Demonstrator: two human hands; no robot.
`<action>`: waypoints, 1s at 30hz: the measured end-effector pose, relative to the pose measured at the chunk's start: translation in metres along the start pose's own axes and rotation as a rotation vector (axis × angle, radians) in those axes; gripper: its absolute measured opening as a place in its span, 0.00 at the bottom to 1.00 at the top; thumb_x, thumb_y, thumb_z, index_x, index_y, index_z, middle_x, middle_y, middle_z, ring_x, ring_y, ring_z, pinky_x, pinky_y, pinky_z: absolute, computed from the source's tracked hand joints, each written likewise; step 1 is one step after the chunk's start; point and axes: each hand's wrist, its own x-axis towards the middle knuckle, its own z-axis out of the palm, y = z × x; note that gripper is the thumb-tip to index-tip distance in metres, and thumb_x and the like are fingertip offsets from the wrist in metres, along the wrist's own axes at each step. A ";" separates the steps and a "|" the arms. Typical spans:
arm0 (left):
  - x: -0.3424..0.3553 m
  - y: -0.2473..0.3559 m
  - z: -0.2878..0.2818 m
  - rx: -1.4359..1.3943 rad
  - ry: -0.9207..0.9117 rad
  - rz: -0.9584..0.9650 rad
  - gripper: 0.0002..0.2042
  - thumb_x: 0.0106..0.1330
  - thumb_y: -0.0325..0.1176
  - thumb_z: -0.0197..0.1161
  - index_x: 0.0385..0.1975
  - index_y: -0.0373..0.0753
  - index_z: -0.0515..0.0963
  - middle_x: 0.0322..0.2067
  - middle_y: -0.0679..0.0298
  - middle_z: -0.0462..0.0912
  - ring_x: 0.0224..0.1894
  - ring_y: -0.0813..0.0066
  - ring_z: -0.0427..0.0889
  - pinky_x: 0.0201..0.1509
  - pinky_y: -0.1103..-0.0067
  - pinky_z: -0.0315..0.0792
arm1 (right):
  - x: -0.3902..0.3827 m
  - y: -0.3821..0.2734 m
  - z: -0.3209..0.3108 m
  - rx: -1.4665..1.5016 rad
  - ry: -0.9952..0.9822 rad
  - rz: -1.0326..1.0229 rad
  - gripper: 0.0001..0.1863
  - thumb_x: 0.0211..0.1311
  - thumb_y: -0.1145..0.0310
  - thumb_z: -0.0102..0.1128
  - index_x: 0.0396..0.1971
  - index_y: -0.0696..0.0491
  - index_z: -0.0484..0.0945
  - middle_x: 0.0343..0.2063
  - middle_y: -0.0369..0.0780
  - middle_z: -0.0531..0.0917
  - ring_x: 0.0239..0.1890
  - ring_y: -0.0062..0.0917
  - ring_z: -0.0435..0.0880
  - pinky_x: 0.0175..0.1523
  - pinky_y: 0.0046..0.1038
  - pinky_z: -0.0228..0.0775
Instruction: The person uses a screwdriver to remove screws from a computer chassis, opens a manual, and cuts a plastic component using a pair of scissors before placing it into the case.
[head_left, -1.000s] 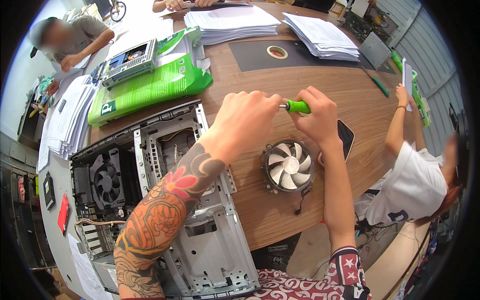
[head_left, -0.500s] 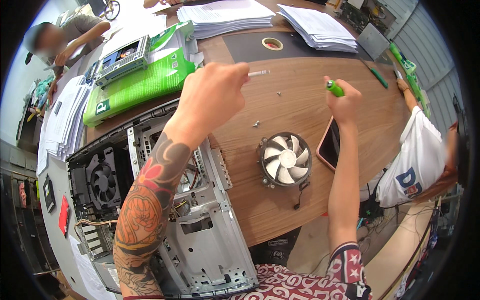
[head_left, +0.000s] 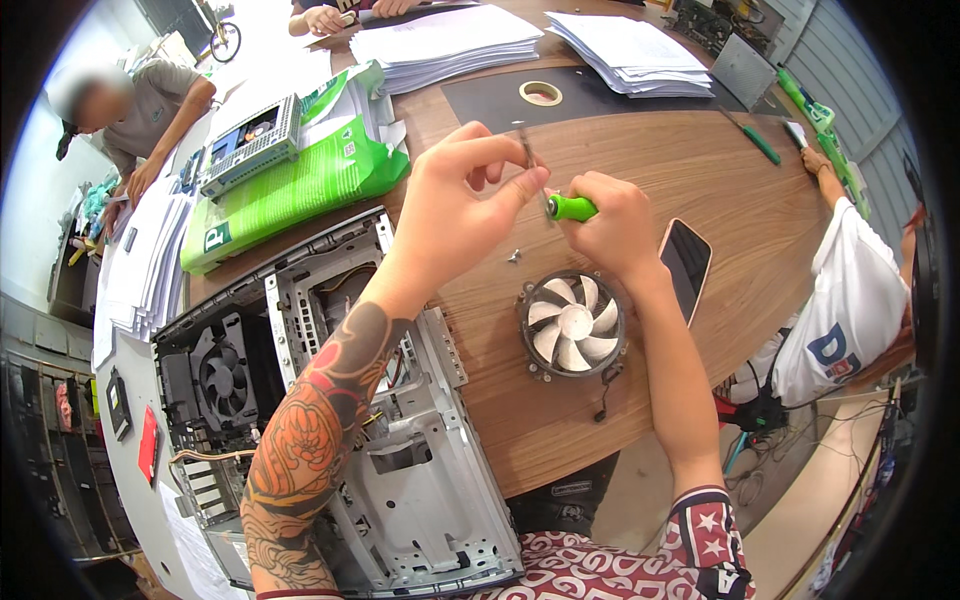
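My left hand (head_left: 460, 200) pinches a thin metal screwdriver shaft (head_left: 529, 149) upright between thumb and index finger. My right hand (head_left: 615, 225) grips a green screwdriver handle (head_left: 573, 208), its front end turned toward the left hand, close to the thumb. Below them on the wooden table (head_left: 530, 430) sit a loose screw (head_left: 514, 256) and a round cooler fan (head_left: 572, 323) with white blades and a dangling cable. An open metal computer case (head_left: 430, 510) lies at the left, under my tattooed forearm.
A phone (head_left: 687, 265) lies right of my right hand. Farther back are a green package (head_left: 260, 220), a small metal unit (head_left: 250, 145), paper stacks (head_left: 630, 50), a tape roll (head_left: 540, 93) and a green tool (head_left: 760, 143). Co-workers occupy the left (head_left: 170, 110), back and right (head_left: 840, 310).
My hands moved apart, leaving the shaft and handle separated, then came back closer. My left hand has turned, bringing the shaft more upright, and my right hand moved back leftward.
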 end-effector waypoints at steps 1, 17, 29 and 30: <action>0.000 0.000 -0.001 -0.140 -0.037 -0.113 0.07 0.63 0.31 0.67 0.35 0.34 0.83 0.29 0.69 0.79 0.28 0.82 0.73 0.31 0.83 0.66 | 0.000 0.002 0.001 -0.007 -0.005 -0.008 0.18 0.55 0.57 0.67 0.16 0.53 0.75 0.19 0.40 0.78 0.25 0.40 0.80 0.29 0.39 0.69; 0.006 0.011 -0.012 -0.540 0.037 -0.303 0.08 0.68 0.30 0.59 0.37 0.32 0.82 0.27 0.65 0.84 0.28 0.85 0.78 0.29 0.84 0.72 | 0.003 -0.008 -0.002 0.298 -0.079 0.174 0.19 0.57 0.60 0.68 0.17 0.60 0.76 0.12 0.46 0.71 0.15 0.34 0.64 0.24 0.33 0.59; 0.007 0.010 -0.010 -0.377 -0.037 -0.288 0.10 0.69 0.31 0.59 0.41 0.32 0.81 0.28 0.63 0.82 0.24 0.85 0.74 0.27 0.86 0.70 | 0.003 -0.001 -0.001 0.253 -0.017 0.202 0.13 0.52 0.65 0.69 0.18 0.57 0.79 0.14 0.46 0.76 0.16 0.40 0.74 0.24 0.35 0.63; 0.007 0.010 -0.010 -0.378 -0.036 -0.284 0.10 0.69 0.31 0.59 0.41 0.32 0.81 0.28 0.63 0.82 0.24 0.85 0.74 0.27 0.86 0.70 | 0.004 -0.002 -0.003 0.251 -0.014 0.201 0.13 0.52 0.65 0.69 0.18 0.57 0.79 0.14 0.46 0.76 0.16 0.40 0.74 0.24 0.35 0.63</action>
